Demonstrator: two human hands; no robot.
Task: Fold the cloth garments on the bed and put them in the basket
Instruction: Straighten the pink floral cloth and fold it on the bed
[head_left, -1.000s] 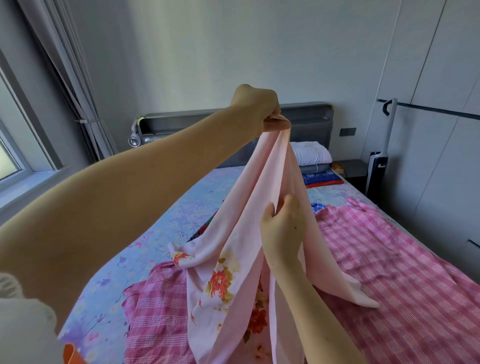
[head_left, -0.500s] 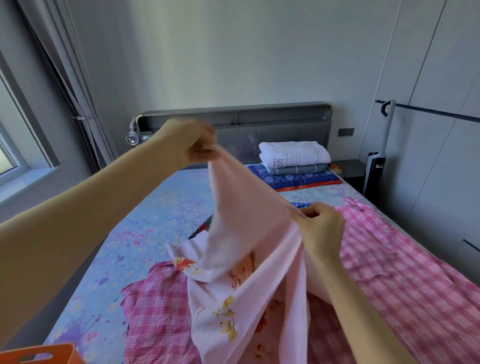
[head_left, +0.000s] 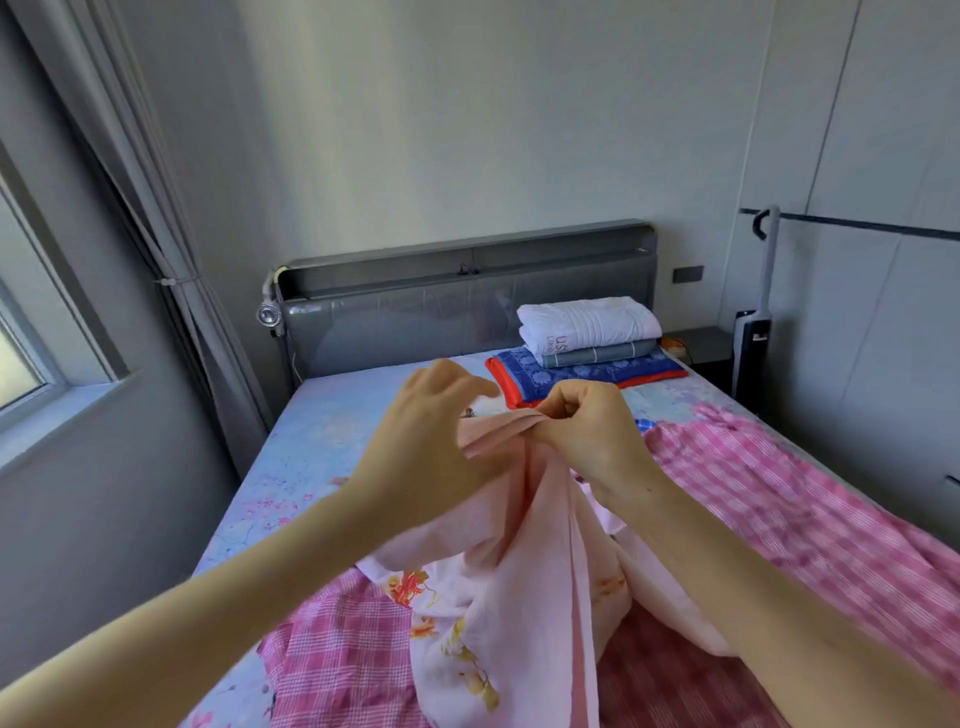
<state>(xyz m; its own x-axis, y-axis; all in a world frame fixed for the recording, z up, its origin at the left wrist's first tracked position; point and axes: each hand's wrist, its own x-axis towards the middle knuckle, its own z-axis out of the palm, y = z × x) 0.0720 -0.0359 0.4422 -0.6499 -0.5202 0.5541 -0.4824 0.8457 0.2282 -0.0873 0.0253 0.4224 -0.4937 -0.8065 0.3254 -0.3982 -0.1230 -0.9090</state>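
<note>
Pink floral garment (head_left: 524, 597): bunched, hanging from both hands, lower part draped on the bed over pink check cloth (head_left: 810, 525).
Check cloth: spread across the near and right side of the bed (head_left: 317, 421).
Right hand (head_left: 587, 434): fingers curled, pinching the gathered top edge of the garment.
Left hand (head_left: 431, 441): just beside the right, against the same gathered edge; fingers bent, grip on the fabric not clear, blurred.
Bed: blue flower-print sheet, bare along the left side.
Folded stack (head_left: 587, 348): white, grey, blue-and-red layers, at the head of the bed.
Grey headboard (head_left: 462, 306): behind the stack, small lamp (head_left: 268, 315) at its left end.
Curtain (head_left: 156, 218): tied back, far left.
</note>
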